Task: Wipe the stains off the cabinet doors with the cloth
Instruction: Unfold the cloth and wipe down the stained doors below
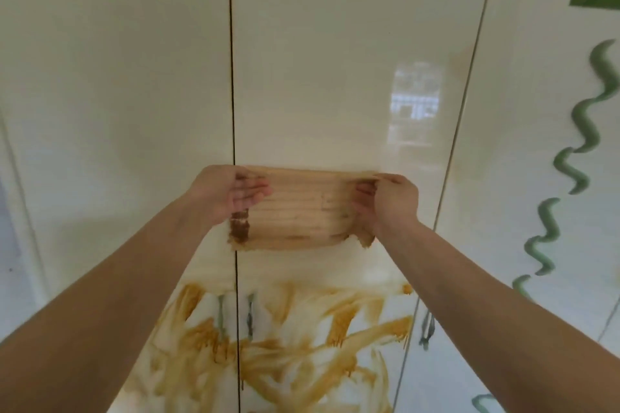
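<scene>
doors point(335, 43) fill the view, three glossy cream panels split by dark seams. brown stains point(302, 345) smear the lower part of the left and middle panels, straight below the hands. green stains point(577, 131) run in a wavy line down the right panel, well off to the right.

cloth point(298, 211) is stretched flat between both hands in front of the middle panel, its left edge just over the left seam. its long axis runs left to right, level, and its face is turned to the person. whether its back touches the panel cannot be told. it is tan, ribbed in fine level lines, and soiled: a dark brown patch at the lower left corner and fainter brown marks near the right edge.

left hand point(228, 193) grips the left end and right hand point(389, 203) the right end, both about equally near the brown smears. fingers point(255, 193) on each side curl round the cloth's ends, grasping it taut. the likely move is downward onto the brown smears, with a cleaner face turned to the panel.
</scene>
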